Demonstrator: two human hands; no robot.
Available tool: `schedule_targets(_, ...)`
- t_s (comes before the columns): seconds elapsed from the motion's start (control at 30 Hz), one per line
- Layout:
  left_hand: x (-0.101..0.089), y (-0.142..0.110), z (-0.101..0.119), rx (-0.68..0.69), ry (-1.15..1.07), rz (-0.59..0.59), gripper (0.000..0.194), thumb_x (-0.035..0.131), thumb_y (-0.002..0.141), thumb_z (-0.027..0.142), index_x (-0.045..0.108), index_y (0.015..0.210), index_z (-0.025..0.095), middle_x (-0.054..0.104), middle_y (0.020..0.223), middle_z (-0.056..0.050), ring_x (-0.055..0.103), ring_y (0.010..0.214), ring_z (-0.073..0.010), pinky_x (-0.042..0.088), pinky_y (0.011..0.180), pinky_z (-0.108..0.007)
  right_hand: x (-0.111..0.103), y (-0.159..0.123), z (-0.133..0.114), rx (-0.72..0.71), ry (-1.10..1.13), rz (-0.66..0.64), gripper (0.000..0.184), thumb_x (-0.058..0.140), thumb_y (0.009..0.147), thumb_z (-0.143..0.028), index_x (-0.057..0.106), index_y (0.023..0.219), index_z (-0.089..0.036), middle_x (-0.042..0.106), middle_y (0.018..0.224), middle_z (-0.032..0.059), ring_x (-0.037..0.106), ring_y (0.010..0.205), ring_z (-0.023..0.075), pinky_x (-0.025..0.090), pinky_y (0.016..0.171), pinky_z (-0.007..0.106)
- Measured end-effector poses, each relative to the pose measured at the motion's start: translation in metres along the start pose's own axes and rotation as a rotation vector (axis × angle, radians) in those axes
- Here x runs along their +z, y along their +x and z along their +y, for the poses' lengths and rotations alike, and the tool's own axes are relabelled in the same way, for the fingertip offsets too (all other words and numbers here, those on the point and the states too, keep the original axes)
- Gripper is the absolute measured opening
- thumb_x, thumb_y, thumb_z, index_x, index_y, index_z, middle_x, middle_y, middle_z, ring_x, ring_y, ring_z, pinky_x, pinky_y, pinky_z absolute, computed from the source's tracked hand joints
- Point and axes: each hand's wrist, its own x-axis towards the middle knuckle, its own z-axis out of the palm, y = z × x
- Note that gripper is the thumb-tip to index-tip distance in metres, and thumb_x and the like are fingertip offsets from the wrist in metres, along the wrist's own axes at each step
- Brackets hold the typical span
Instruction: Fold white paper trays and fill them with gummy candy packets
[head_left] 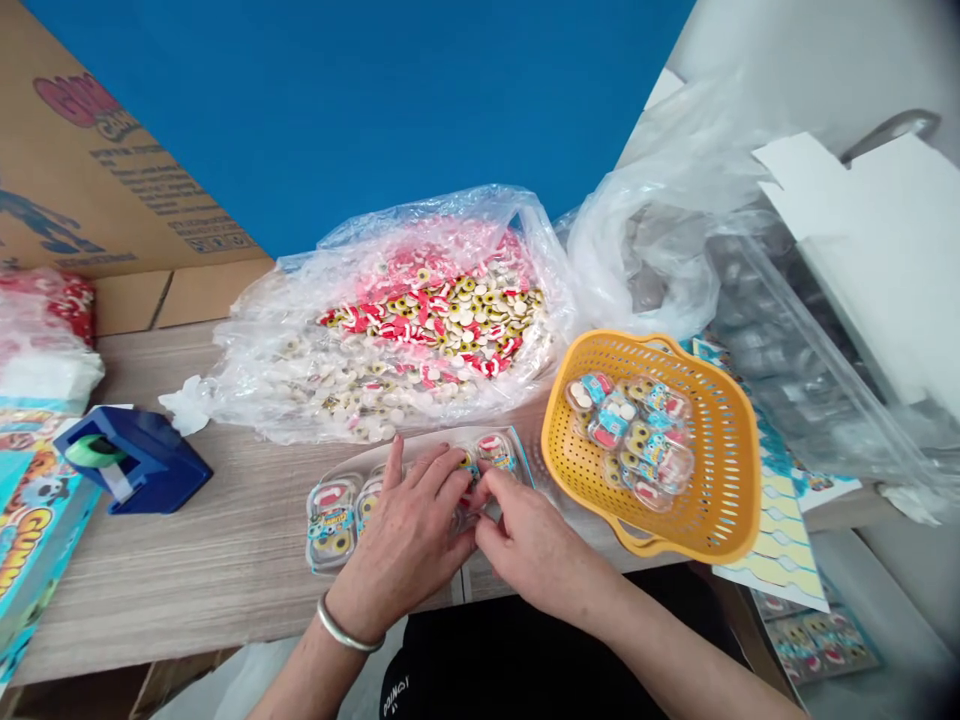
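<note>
A white card tray (439, 440) on the table holds a row of small clear candy packs (331, 522) with blue printed labels, filled with red-and-white and eyeball-like gummies. My left hand (405, 530), with a silver bangle at the wrist, lies across the middle packs, fingers stretched and spread. My right hand (532, 545) is beside it, thumb and index finger bent together at the edge of a pack. Both hands partly hide that pack and the ones around it. Another candy pack (495, 452) shows at the tray's right end.
Behind the tray lies a clear plastic bag (300, 345) of loose gummies (442, 320). An orange basket (727, 480) with several packs stands right. A blue tape dispenser (142, 465) and printed box (45, 540) are left. A cardboard box (135, 190) stands behind.
</note>
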Motion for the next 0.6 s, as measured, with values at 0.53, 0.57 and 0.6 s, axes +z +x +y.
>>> schedule_targets(0.53, 0.001, -0.003, -0.002, -0.006, -0.024, -0.02, 0.017, 0.065, 0.09, 0.033, 0.064, 0.105, 0.025, 0.061, 0.137, -0.003, 0.048, 0.137, -0.0311, 0.01, 0.124, -0.065, -0.005, -0.023, 0.002, -0.087, -0.01, 0.023, 0.021, 0.047, 0.083, -0.004, 0.054, 0.093, -0.02, 0.067, 0.112, 0.0065, 0.064, 0.088, 0.015, 0.045, 0.083, 0.028)
schedule_targets(0.57, 0.0, -0.004, -0.001, -0.008, -0.024, -0.017, 0.019, 0.065, 0.091, 0.036, 0.064, 0.107, 0.025, 0.06, 0.138, -0.004, 0.046, 0.139, -0.0312, 0.01, 0.124, -0.065, -0.007, -0.029, 0.001, -0.103, -0.029, 0.004, 0.02, 0.047, 0.083, -0.004, 0.055, 0.093, -0.02, 0.067, 0.108, 0.0057, 0.064, 0.089, 0.0155, 0.045, 0.083, 0.028)
schedule_targets(0.6, -0.001, -0.004, 0.0, -0.007, -0.02, -0.014, 0.023, 0.064, 0.092, 0.038, 0.064, 0.11, 0.025, 0.06, 0.139, -0.004, 0.045, 0.14, -0.0315, 0.009, 0.124, -0.065, -0.01, -0.036, 0.0, -0.111, -0.049, -0.031, 0.02, 0.047, 0.084, -0.004, 0.056, 0.093, -0.02, 0.068, 0.102, 0.0046, 0.064, 0.089, 0.016, 0.045, 0.082, 0.028)
